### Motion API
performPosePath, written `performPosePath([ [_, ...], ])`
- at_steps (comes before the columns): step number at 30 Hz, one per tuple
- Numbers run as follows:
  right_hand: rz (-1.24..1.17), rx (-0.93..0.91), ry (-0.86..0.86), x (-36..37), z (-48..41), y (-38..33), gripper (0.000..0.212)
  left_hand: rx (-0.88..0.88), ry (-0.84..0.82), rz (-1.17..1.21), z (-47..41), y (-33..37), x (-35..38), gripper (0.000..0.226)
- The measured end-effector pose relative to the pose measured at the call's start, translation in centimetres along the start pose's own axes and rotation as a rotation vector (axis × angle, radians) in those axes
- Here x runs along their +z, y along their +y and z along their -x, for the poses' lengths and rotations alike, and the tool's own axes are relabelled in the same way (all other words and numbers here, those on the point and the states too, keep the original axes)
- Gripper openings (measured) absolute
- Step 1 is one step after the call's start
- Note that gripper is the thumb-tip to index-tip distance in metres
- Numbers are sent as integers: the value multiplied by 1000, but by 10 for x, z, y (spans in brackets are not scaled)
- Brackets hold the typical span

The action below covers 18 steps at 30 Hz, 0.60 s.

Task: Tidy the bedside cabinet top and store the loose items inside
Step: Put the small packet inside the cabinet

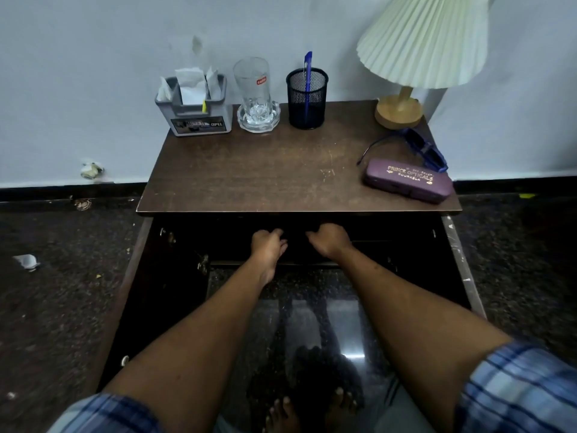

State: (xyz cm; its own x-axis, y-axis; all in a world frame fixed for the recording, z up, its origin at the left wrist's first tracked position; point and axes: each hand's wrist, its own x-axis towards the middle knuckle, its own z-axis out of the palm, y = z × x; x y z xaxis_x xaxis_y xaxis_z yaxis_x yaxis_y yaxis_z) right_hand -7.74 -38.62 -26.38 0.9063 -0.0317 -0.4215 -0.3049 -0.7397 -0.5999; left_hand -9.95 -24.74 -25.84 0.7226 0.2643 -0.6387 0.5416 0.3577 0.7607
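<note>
The dark wooden cabinet top (pixel 265 170) carries a grey holder with papers (pixel 193 114), a tall glass (pixel 252 82) standing in a glass ashtray (pixel 258 123), and a black mesh pen cup (pixel 307 101) with a blue pen (pixel 307 67). Blue spectacles (pixel 421 148) and a purple spectacle case (pixel 409 181) lie at the right edge. Below the top both cabinet doors stand open. My left hand (pixel 268 243) and my right hand (pixel 329 240) reach side by side into the dark interior. Their fingers curl into shadow, and whatever they touch is hidden.
A lamp with a pleated shade (pixel 427 42) and wooden base (pixel 398 112) stands at the back right corner. The left door (pixel 131 295) and right door (pixel 465 270) flank my arms. My bare feet (pixel 312 410) rest on the glossy dark floor. A crumpled scrap (pixel 27 261) lies at left.
</note>
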Motion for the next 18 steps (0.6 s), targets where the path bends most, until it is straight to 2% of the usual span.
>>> performPosePath([
  [4,-17,-90,57,-13,26,-6,35,14,-73,-69,34,4,-6,22],
  [7,-36,-124,69,-23,47,-10,30,50,-117,-141,57,5,-9,30],
  [18,-74,-194,122,-62,117,-1,17,139,-201,-218,154,-9,-3,27],
])
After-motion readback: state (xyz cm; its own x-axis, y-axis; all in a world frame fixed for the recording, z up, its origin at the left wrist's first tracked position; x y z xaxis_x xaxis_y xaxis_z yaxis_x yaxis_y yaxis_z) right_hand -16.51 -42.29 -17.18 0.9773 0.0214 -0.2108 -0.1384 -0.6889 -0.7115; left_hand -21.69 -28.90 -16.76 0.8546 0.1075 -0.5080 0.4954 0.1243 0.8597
